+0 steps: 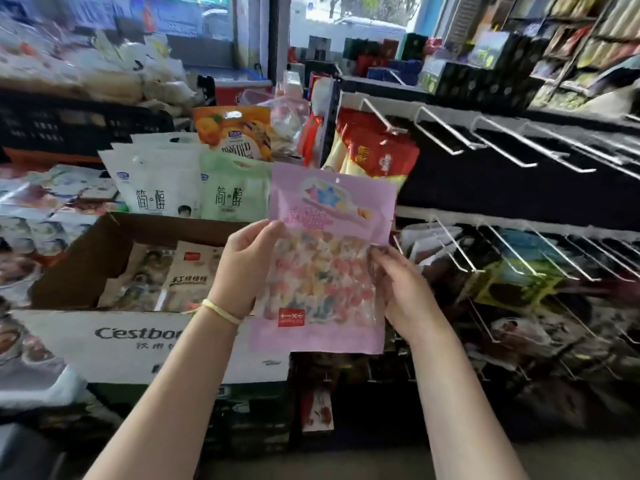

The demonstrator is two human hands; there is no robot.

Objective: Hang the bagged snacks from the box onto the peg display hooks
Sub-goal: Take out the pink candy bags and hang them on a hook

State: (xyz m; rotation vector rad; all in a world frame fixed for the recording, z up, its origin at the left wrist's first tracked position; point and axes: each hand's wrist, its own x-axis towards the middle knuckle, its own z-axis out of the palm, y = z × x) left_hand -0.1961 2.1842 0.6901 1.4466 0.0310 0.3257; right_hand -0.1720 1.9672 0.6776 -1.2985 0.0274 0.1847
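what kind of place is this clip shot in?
Most likely a small grocery or snack shop. Wire peg hooks on a display rack carry red snack bags, packaged goods fill the shelves behind, and an open stock box holds more packets.

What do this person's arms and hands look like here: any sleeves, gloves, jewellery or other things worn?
Both forearms are bare, with no sleeves in view and no gloves. The left hand has a thin pale yellow band around its wrist. The right hand wears nothing visible: no ring, watch or band.

Pink candy bag (329, 244) upright, held above open cardboard box (114, 258), left of bare peg hooks (502, 143).
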